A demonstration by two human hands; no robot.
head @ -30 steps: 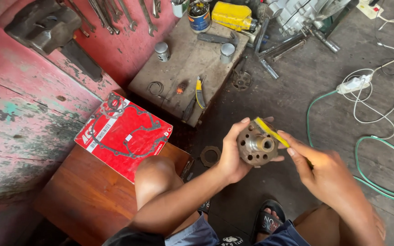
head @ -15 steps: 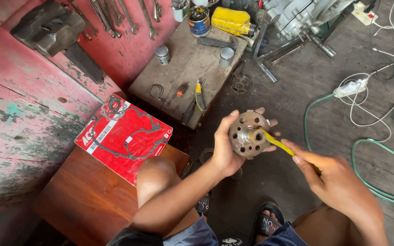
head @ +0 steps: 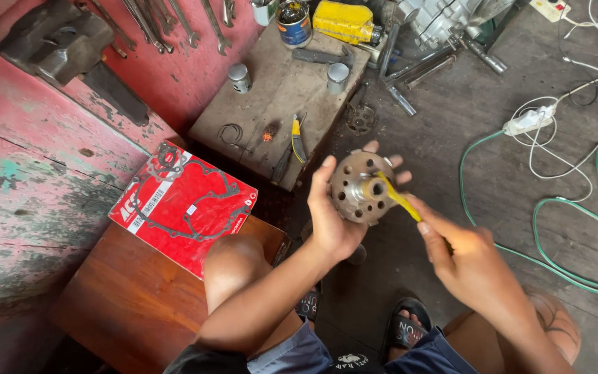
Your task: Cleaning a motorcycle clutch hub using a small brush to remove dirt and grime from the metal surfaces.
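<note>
Head view: your left hand (head: 333, 221) holds a round metal hub (head: 359, 187), drilled with a ring of holes, up over the dark floor in front of your knees; the fingers wrap round its rim from behind, thumb on the near edge, so the grip is closed on the part. Your right hand (head: 465, 256) pinches a yellow-handled tool (head: 399, 197), its tip set at the hub's raised centre boss. Judgement: the hub looks like solid cast metal, so heavy for its size, stiff, probably greasy and slippery; the rim is the sound place to hold it, keeping fingers clear of the holes and boss. Compared with half a second ago, the hub sits at much the same height and the tool tip has stayed on the centre, the right hand a little nearer. Outward: a red gasket package (head: 181, 204) lies on the wooden stool (head: 126, 305) beside your left knee; beyond, a grimy wooden board (head: 278, 90) carries two small pistons and pliers; spanners (head: 167, 24) hang on the red wall; green and white cables (head: 555, 208) loop to the right.
</note>
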